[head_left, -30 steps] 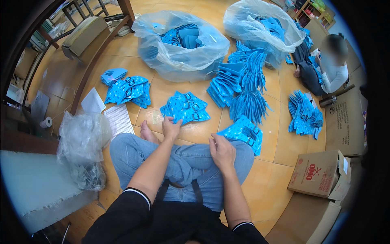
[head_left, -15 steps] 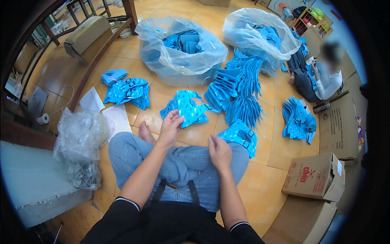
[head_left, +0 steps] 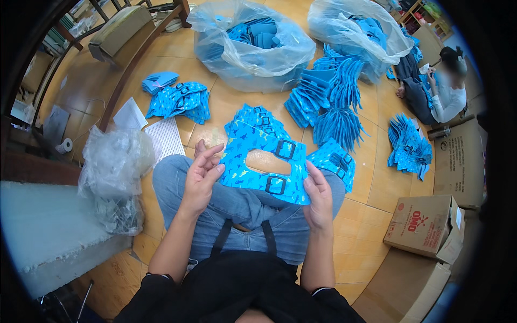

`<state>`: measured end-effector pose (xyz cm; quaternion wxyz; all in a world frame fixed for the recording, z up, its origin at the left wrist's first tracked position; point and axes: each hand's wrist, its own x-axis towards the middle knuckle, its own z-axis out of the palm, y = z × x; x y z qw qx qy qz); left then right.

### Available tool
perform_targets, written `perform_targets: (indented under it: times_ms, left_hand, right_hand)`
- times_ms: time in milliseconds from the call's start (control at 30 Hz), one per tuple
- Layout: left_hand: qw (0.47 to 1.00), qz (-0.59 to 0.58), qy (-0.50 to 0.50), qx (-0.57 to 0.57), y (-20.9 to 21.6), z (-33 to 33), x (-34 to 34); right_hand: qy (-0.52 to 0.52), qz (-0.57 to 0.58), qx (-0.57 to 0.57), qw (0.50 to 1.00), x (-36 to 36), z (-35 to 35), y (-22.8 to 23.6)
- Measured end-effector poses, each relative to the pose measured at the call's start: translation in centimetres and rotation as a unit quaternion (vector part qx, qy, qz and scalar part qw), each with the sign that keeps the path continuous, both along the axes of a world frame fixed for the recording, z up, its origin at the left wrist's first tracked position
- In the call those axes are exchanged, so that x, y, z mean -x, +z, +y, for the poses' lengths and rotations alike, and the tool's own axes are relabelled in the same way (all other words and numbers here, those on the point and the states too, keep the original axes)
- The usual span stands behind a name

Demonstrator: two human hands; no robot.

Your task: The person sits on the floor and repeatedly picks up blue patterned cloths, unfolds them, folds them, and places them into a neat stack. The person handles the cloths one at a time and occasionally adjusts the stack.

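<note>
A flat blue piece (head_left: 237, 180), printed with small animal shapes, is held up over my lap. It has an oblong cut-out and two black buckles on its right part. My left hand (head_left: 200, 182) pinches its left edge between thumb and fingers. At the opposite edge, my right hand (head_left: 319, 202) is closed with the thumb on the front; its other fingers are partly hidden behind. Just beyond lies a pile of similar buckled pieces (head_left: 258, 116), partly covered by the held one. Another small pile (head_left: 342, 167) rests beside my right knee.
Two clear plastic bags (head_left: 253, 70) (head_left: 371, 59) of blue pieces stand ahead, with fanned stacks (head_left: 334, 102) nearby. More bundles lie left (head_left: 183, 102) and right (head_left: 407, 151). Crumpled plastic (head_left: 113, 167) and a printed sheet (head_left: 166, 137) are left; cardboard boxes (head_left: 423, 223) and a seated person (head_left: 447, 97) right.
The held piece has come from the pile toward me and now faces up over my lap. My right hand has moved up onto its right edge. The view has shifted slightly.
</note>
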<state>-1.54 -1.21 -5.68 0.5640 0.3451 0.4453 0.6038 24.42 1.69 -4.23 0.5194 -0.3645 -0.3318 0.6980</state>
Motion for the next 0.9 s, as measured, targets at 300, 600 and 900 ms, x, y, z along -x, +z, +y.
perform_targets:
  times_ms: [300,600,900]
  left_hand:
    - [0.981,0.157,-0.074,-0.083,2.0,-0.7,-0.7]
    - [0.971,0.228,-0.029,-0.070,2.3,-1.1,0.1]
    - [0.889,0.444,-0.008,-0.108,3.5,-0.9,0.9]
  right_hand:
    - [-0.040,-0.052,-0.041,0.997,0.1,-0.5,1.3]
    - [-0.001,-0.108,-0.061,0.992,1.2,-1.2,3.0]
    - [-0.016,-0.154,-0.089,0.984,1.0,-1.7,3.3]
